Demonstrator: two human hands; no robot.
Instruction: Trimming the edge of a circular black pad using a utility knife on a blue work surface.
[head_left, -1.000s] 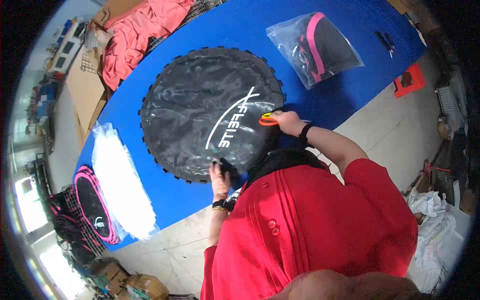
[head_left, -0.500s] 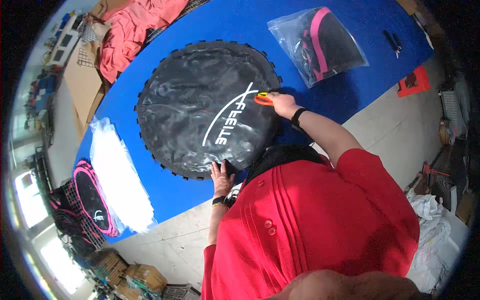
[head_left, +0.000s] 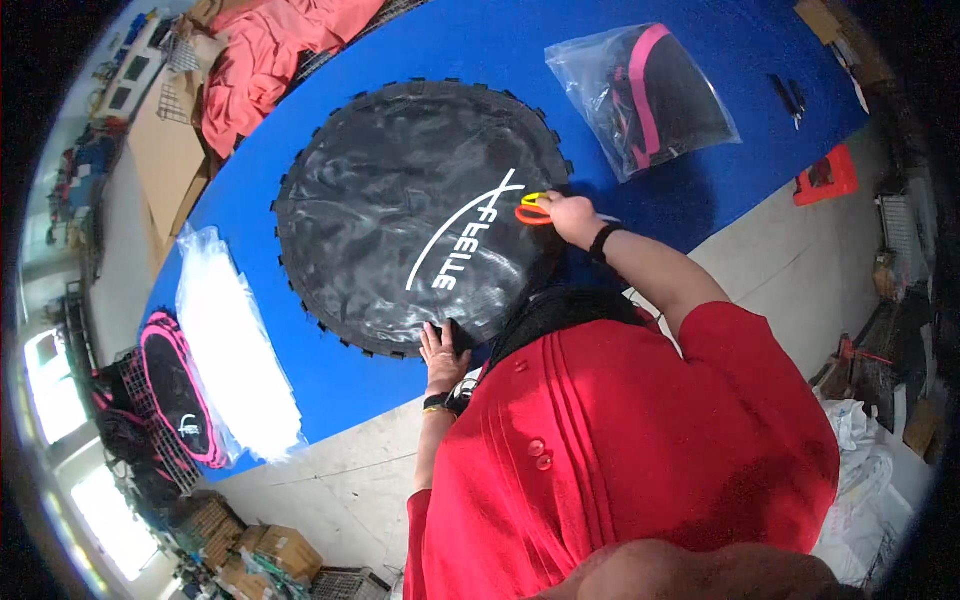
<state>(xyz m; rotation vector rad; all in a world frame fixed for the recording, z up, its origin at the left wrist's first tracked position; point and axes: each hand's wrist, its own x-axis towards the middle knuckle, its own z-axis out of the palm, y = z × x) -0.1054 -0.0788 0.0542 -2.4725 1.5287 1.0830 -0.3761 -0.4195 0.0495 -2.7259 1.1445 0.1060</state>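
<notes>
A round black trampoline mat (head_left: 370, 200) with small tabs round its rim and white lettering lies flat on the blue table (head_left: 300, 400). My left hand (head_left: 440, 352) rests on its near edge, fingers spread. At the mat's right edge, my right hand (head_left: 572, 218) is closed round a pair of scissors (head_left: 533, 210) with orange and yellow handles. The handle loops stick out over the mat, and a blade tip seems to show beyond the wrist side of the hand. Some black fabric (head_left: 590, 303) hangs between the mat and my red top.
A clear bag holding a black and pink piece (head_left: 650, 95) lies at the far right, with dark tools (head_left: 788, 98) beyond it. On the left are a stack of clear plastic bags (head_left: 235, 350) and a pink-edged black mat (head_left: 178, 390). Pink cloth (head_left: 270, 60) is piled at the far left.
My right hand has shifted slightly nearer and to the right with the scissors. My left hand stays on the mat's near edge.
</notes>
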